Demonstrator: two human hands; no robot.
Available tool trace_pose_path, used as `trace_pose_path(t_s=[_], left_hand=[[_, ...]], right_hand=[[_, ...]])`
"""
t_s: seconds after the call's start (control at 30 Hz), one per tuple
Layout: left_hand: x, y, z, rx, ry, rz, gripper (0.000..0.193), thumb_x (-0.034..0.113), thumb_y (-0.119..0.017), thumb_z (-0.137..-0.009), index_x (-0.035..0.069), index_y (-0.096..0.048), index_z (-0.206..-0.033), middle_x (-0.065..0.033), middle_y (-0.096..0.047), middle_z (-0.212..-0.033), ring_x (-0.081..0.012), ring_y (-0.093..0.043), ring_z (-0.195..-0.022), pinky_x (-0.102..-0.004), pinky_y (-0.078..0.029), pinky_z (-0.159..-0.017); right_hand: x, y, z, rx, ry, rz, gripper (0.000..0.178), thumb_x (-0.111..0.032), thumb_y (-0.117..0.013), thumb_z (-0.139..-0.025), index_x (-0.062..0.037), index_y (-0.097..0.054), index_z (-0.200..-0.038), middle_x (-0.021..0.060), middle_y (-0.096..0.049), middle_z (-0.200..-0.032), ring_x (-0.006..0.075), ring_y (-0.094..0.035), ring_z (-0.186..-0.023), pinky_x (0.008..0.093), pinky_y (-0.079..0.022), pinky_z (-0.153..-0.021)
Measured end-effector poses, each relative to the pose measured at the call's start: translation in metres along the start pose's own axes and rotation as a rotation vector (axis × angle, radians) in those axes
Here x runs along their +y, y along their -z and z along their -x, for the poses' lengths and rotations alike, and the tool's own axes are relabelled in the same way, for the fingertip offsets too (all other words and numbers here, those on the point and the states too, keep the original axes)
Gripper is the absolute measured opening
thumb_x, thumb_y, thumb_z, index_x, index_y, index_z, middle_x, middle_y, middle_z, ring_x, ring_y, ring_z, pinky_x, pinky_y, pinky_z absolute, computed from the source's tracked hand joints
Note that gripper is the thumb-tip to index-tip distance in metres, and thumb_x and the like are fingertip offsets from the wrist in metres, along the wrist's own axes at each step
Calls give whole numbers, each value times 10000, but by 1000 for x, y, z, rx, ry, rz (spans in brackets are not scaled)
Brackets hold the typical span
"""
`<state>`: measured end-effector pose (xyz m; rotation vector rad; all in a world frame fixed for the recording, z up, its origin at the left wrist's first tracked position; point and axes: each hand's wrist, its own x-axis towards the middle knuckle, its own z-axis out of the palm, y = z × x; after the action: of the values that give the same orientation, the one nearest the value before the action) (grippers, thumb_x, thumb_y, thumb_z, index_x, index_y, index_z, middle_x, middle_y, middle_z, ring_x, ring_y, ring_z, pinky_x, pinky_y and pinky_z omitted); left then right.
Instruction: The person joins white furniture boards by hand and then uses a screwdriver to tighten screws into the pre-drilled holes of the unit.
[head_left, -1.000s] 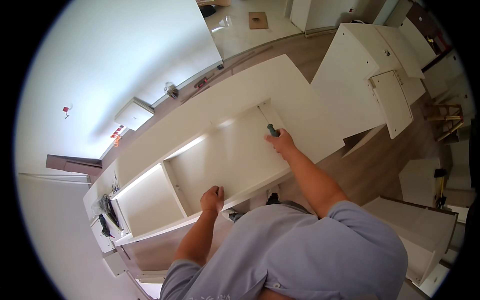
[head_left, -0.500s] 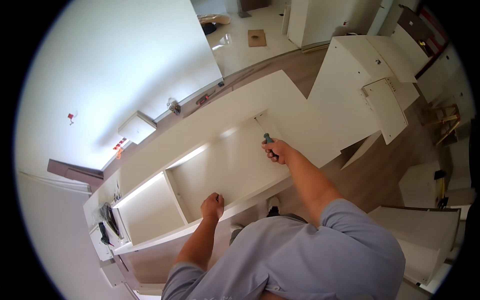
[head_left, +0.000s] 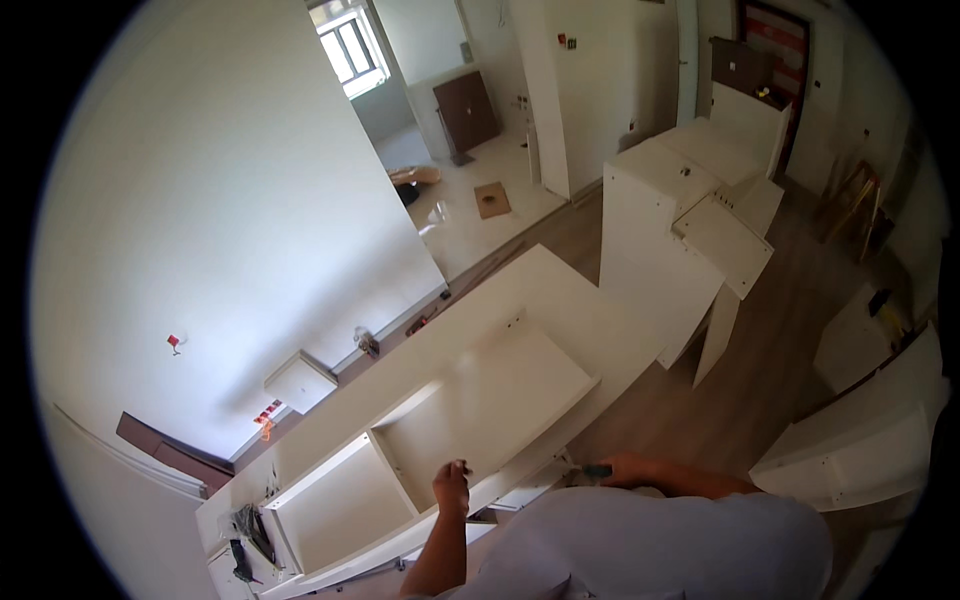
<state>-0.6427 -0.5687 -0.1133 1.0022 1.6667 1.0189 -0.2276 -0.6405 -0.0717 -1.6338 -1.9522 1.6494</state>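
Note:
A screwdriver (head_left: 597, 470) with a dark green handle is gripped in my right hand (head_left: 628, 470), close in front of my body and beyond the near side of a white cabinet carcass (head_left: 545, 415). My left hand (head_left: 452, 488) is closed above the carcass's near edge, to the right of its upright divider (head_left: 396, 470). Something small and dark shows at its fingertips, too small to name. The carcass lies flat with its open compartments facing up. Small dark holes or fittings (head_left: 516, 319) mark the far corner of its larger compartment.
White cabinet units (head_left: 655, 215) stand at the right, a loose panel (head_left: 725, 243) on top. A power tool (head_left: 241, 560) and plastic bag lie at the carcass's left end. A small white box (head_left: 301, 381) sits by the wall. Another white carcass (head_left: 860, 440) is at the lower right.
My right hand has drawn the screwdriver back from the far corner of the compartment toward my body. My left hand stays near the carcass's edge. The view has tilted up, showing a window.

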Motion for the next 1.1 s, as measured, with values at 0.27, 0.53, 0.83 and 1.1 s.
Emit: trace_pose_path(t_s=[0.27, 0.53, 0.83, 1.1], left_hand=[[11, -5, 110, -410, 222, 288, 276, 237, -602, -1056, 30, -686, -1218, -48, -713, -909, -80, -517, -616, -246, -446, -543], [23, 7, 157, -273, 194, 407, 233, 216, -584, -1078, 27, -677, -1176, -64, -707, -922, -71, -493, -585, -244, -429, -523], [41, -27, 127, -158, 207, 399, 280, 237, -619, -1060, -5, -666, -1191, -84, -713, -936, -74, -481, -567, -253, -416, -514], [105, -113, 65, -134, 180, 226, 361, 227, -581, -1064, -35, -651, -1303, -123, -754, -998, -72, -497, -602, -250, -439, -538]], right_hand=[[-33, -32, -10, -40, 241, 197, 565, -410, -747, -878, -167, -661, -1381, 168, -747, -1079, 349, -702, -950, 455, -538, -852], [-114, -14, -4, -221, 205, 504, 578, -364, -759, -853, -208, -646, -1398, 176, -712, -1225, 382, -672, -1087, 488, -529, -935], [-139, 57, -36, -284, 279, 613, 590, -368, -756, -853, -228, -637, -1414, 163, -713, -1198, 378, -680, -1084, 475, -543, -930], [-68, 166, -125, 32, 533, 106, 411, -179, -808, -813, -64, -663, -1180, 115, -664, -1162, 204, -669, -926, 367, -555, -808]])
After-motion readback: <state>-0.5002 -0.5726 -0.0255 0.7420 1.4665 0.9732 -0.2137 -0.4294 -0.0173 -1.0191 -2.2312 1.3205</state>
